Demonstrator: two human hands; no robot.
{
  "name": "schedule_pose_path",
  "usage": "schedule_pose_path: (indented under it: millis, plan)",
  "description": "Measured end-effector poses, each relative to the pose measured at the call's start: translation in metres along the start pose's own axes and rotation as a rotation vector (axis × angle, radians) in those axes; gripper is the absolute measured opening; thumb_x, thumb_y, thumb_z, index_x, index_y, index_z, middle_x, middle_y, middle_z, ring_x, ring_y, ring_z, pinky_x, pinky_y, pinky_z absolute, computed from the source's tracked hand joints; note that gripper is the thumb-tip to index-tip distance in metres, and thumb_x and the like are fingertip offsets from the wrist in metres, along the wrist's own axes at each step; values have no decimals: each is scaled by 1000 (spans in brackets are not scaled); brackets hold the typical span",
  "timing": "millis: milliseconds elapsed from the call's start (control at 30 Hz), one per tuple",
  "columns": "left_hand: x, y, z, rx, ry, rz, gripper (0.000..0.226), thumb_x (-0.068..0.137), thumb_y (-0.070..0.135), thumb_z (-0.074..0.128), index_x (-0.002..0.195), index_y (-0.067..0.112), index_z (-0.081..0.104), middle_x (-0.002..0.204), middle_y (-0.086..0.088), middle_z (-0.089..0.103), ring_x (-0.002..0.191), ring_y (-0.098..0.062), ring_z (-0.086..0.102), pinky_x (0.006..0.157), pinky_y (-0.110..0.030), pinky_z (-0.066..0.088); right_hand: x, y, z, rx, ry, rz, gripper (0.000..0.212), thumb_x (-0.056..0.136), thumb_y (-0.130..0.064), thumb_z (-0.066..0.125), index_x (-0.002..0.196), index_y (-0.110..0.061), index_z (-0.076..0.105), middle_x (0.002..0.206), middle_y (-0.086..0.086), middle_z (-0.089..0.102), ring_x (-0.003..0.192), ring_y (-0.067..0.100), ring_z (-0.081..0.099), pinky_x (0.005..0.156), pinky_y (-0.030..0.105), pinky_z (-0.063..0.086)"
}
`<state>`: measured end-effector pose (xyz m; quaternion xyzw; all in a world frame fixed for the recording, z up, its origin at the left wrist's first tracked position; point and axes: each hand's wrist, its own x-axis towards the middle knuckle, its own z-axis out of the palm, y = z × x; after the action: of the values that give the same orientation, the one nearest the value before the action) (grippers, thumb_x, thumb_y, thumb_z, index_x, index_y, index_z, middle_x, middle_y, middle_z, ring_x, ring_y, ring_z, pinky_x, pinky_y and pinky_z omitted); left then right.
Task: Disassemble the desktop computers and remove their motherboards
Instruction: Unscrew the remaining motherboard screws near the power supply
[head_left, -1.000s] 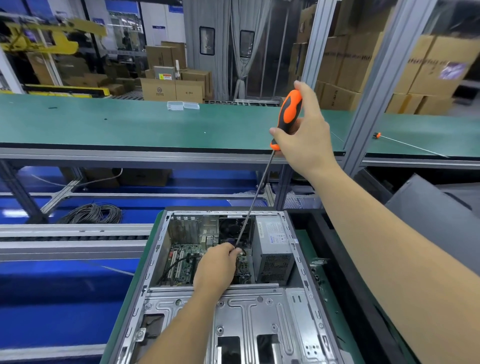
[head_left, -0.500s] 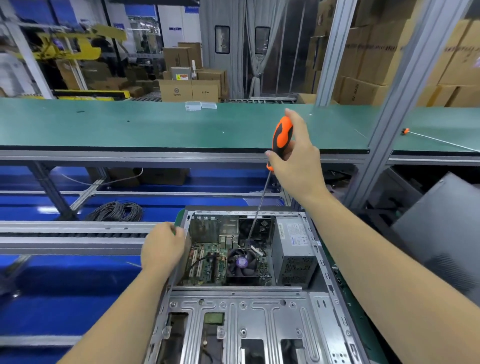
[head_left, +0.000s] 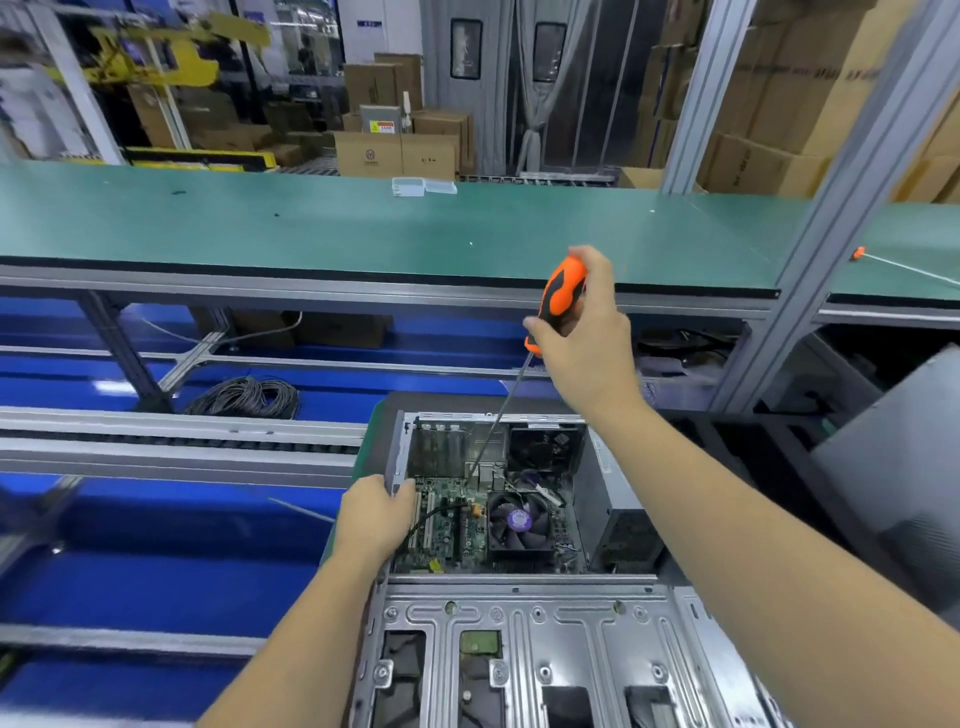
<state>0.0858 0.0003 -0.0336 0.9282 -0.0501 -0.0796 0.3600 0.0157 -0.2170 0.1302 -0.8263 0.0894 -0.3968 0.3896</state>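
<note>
An open desktop computer case (head_left: 519, 629) lies flat in front of me. Inside it sits the green motherboard (head_left: 452, 530) with a black CPU fan (head_left: 519, 522), and a grey power supply (head_left: 618, 504) fills the right side. My right hand (head_left: 587, 338) grips the orange and black handle of a long screwdriver (head_left: 558, 296). Its thin shaft slants down into the case, and the tip meets the board near the upper middle. My left hand (head_left: 376, 514) grips the case's left wall, fingers curled over the rim.
A long green workbench (head_left: 363, 228) runs across behind the case, with small clear plastic boxes (head_left: 423, 186) on it. A second orange-handled tool (head_left: 860, 253) lies far right. A coil of black cable (head_left: 244, 397) rests below left. A grey panel (head_left: 904, 467) leans at right.
My left hand left the inside of the case and took hold of its left wall. My right hand lowered the screwdriver, its tip shifting left on the board.
</note>
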Motion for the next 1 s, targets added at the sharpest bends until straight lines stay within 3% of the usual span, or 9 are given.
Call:
schedule_pose_path:
  millis: [100,233,400,533,767,1000]
  plan:
    - [1,10,1,34,-25,43,36,98,38,57,85,5,63,83,-9,66,79,-27,62,65,-32,46,-7,7,18,-57,-59,-30,67,90,-14,71,134,-41,29,85,-8,55,76,17,58,70,35,49]
    - [4,19,6,115,-2,58,37,99,39,55,75,11,53,75,-4,58,69,-22,55,61,-32,41,-11,18,29,-99,-74,-25,64,91,-15,70,135,-37,29,88,-3,55,77,21,54,71,29,39]
    - [2,22,6,160,34,56,36,99,39,51,92,6,63,91,-10,63,78,-29,62,69,-36,53,-6,28,34,-83,-44,18,63,91,-13,70,134,-34,29,93,-1,55,84,26,58,74,32,45]
    - [1,24,5,203,67,78,38,101,41,48,98,6,63,101,-9,60,84,-29,61,73,-36,52,-7,35,42,-106,-75,45,63,92,-13,69,134,-34,28,99,2,55,86,26,57,76,34,45]
    - [-1,26,3,210,72,60,33,98,36,49,92,7,63,93,-9,62,78,-27,59,65,-32,45,-2,39,43,-69,-56,80,62,91,-12,69,132,-35,28,96,3,55,86,29,61,77,39,53]
    - [-2,26,3,207,68,44,30,96,34,50,93,7,63,93,-8,61,79,-28,58,67,-32,45,-5,40,44,-96,-58,77,64,92,-12,69,136,-32,28,97,3,55,88,30,58,77,36,48]
